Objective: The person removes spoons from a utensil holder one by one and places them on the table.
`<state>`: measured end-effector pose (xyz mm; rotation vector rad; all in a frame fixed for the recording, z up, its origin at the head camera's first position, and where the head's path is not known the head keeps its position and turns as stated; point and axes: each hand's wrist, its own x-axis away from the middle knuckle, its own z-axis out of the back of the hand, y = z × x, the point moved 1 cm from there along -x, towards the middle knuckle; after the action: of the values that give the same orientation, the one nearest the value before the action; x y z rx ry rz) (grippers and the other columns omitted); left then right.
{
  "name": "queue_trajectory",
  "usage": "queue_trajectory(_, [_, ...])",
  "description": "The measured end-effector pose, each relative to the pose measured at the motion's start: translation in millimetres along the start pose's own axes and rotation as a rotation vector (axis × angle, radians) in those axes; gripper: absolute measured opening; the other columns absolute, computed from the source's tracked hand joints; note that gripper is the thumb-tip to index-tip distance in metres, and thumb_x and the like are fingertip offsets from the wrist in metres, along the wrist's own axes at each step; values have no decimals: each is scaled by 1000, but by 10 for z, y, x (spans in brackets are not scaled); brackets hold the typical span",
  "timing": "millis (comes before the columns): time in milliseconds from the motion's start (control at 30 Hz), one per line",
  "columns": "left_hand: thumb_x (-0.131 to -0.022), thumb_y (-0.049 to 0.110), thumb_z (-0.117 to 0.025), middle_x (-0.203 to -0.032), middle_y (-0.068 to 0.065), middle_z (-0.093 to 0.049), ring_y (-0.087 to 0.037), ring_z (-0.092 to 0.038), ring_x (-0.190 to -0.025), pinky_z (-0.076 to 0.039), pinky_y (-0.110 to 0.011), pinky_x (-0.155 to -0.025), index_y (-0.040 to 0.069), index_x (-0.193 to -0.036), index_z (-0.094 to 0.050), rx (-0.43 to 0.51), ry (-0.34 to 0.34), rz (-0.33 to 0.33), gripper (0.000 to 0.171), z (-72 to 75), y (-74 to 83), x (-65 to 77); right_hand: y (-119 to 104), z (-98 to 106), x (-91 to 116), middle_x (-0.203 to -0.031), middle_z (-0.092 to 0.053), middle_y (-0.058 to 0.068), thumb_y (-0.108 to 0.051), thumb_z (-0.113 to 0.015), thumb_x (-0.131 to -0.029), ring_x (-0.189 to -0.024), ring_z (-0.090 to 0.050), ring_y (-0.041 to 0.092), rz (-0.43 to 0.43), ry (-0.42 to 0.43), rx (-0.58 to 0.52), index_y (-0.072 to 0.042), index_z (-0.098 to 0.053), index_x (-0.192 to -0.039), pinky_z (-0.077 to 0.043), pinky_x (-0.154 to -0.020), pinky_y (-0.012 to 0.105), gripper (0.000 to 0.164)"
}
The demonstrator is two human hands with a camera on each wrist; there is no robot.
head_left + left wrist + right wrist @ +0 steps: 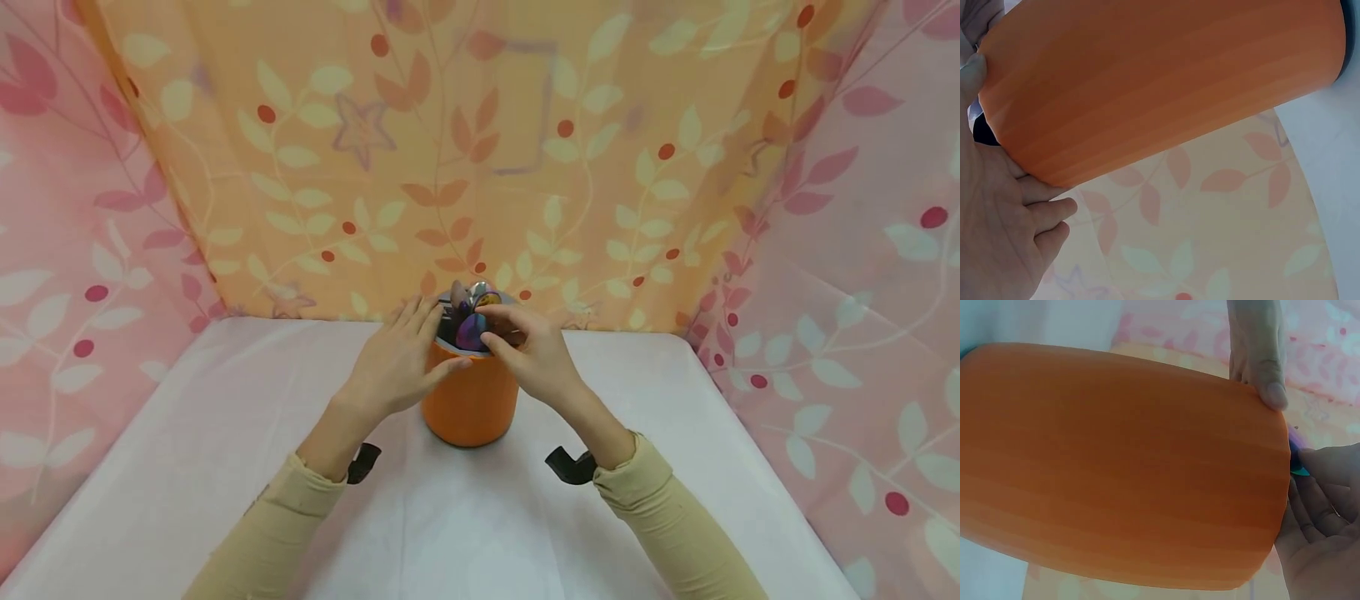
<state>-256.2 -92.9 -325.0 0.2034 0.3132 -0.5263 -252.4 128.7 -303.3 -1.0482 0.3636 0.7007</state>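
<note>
An orange container [470, 404] stands upright on the table, with several small things crowded at its mouth. My left hand [393, 367] rests against its left side, fingers extended, the thumb lying on the near rim. In the left wrist view the fingers of that hand reach behind the container's wall. At the rim's right side, my right hand [536, 350] pinches a shiny purple-blue rounded piece [471, 332], shaped like a spoon's bowl, between thumb and forefinger. Its lower part is hidden inside the container. Behind it show a brown rounded tip [457, 294] and a silvery shiny piece [477, 290].
A white cloth [480, 533] covers the table. Patterned curtains close in the back [450, 167] and both sides, the back one near the container. Black wrist straps [572, 467] project from the inner sides of both forearms.
</note>
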Motion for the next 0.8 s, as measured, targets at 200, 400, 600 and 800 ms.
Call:
queue_trajectory(200, [-100,70,-48,-168,-21,-29,-39,-22,-157,-16,-51,-128,-6,-160,-32,15,4,7,98,-5,-3,33,-7,-18,-3,-106,-73,14,1,-73,-96,-95,-70,24,-48,-5,-6,-2,-72,-126,-60,-77,27,31])
queue_trajectory(400, [-100,71,-49,-168,-21,-29,-38,-22,-157,-17,-51,-128,-5,-160,-32,26,19,6,98,12,-11,-7,-44,25,-43,-111,-71,14,1,-72,-96,-101,-69,25,-70,4,-77,-3,-71,-127,-60,-79,25,31])
queue_trajectory(600, [-100,70,-50,-166,-23,-31,-40,-26,-156,-23,-54,-126,-6,-159,-33,30,16,-1,98,-14,-4,-3,-85,61,-43,-112,-72,12,-4,-72,-98,-104,-68,23,-123,12,-115,-6,-72,-128,-58,-79,24,30])
queue_trajectory(800, [-100,69,-51,-165,-25,-33,-41,-28,-155,-24,-53,-126,-7,-158,-35,32,34,-11,97,-29,-1,9,-130,109,-40,-112,-72,14,-3,-73,-97,-102,-69,24,-117,32,-130,-4,-72,-128,-60,-76,27,31])
